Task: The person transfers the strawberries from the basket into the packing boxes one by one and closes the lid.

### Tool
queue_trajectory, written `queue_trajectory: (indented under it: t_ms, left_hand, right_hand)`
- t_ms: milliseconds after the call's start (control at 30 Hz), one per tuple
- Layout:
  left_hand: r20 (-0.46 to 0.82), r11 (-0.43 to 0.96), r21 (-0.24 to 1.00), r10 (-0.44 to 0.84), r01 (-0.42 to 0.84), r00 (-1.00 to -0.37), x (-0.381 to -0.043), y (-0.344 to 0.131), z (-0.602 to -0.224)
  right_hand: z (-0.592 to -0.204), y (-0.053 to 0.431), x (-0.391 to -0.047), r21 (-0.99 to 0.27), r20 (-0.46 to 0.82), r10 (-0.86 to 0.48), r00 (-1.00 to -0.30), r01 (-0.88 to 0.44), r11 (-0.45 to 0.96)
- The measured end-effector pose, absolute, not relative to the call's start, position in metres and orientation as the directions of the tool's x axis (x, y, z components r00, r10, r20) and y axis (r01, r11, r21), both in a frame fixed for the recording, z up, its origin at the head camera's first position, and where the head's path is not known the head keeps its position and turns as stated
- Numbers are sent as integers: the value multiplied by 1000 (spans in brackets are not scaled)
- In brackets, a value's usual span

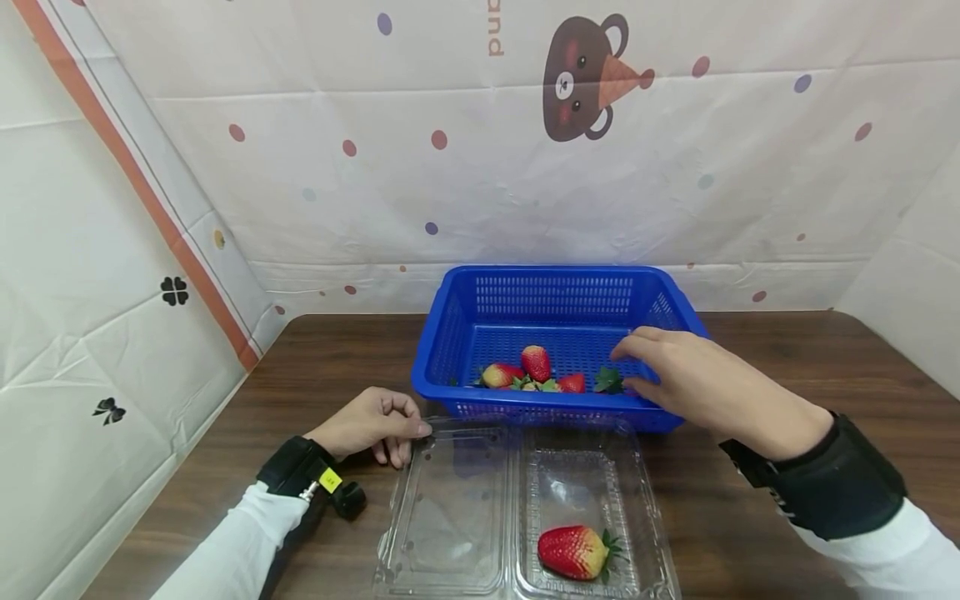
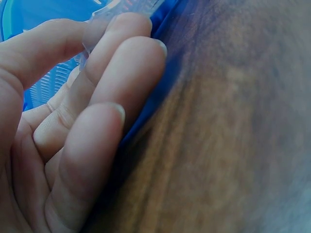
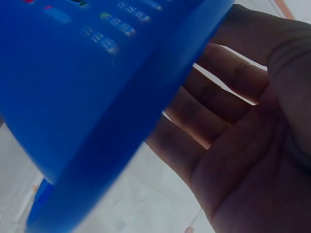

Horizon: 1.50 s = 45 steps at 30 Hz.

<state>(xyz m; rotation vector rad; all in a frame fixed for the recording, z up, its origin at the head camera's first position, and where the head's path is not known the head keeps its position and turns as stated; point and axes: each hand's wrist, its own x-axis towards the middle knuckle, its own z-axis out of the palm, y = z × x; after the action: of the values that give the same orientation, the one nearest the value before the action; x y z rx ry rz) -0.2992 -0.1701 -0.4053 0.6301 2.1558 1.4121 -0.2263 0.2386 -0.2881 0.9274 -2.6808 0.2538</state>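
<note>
At its far left corner, a clear plastic clamshell box (image 1: 457, 517) is pinched between the thumb and fingers of my left hand (image 1: 375, 423). The left wrist view shows the plastic edge (image 2: 99, 24) at those fingertips. One large strawberry (image 1: 573, 552) lies on its side in the box's right half, leaves to the right. My right hand (image 1: 693, 375) reaches over the right front rim of a blue basket (image 1: 525, 398), fingers parted and holding nothing. Just left of its fingertips is a strawberry's green leafy cap (image 1: 608, 380). In the right wrist view the basket wall (image 3: 97, 107) hides the fingertips.
Several strawberries (image 1: 536, 363) sit in the front part of the basket. The basket stands behind the clamshell, close against it, on a dark wooden table (image 1: 337, 358). A white printed sheet (image 1: 360, 192) hangs behind the table and along its sides.
</note>
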Motion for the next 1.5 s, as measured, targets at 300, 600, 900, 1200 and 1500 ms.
queue_trajectory:
  t_ms: [300,600,900,1200,1500]
  left_hand:
    - [-143,376,918,605,124,-783,-299,-170,-404]
    - [-141,369,922,605,119,-784,-299,-169,-405]
    - [-131,371,919,606,133,-785,-298,-169,-405]
    - [-131,362,924,604,124,-786,-298,-169,-404]
    - [-147,367,925,591,102,-793,-299,-168,-403]
  right_hand:
    - [-291,243,-232,-107,291,-558,-778,-606,788]
    - [-296,246,-241,-139,260,-544,-798,-588,797]
    - [-299,247,-249,-155,221,-532,-817,-569,808]
    - [-302,248,-257,-197,179,-523,-834,-551,811]
    - [-301,252,-262,-298,17,-459,-888,-442,846]
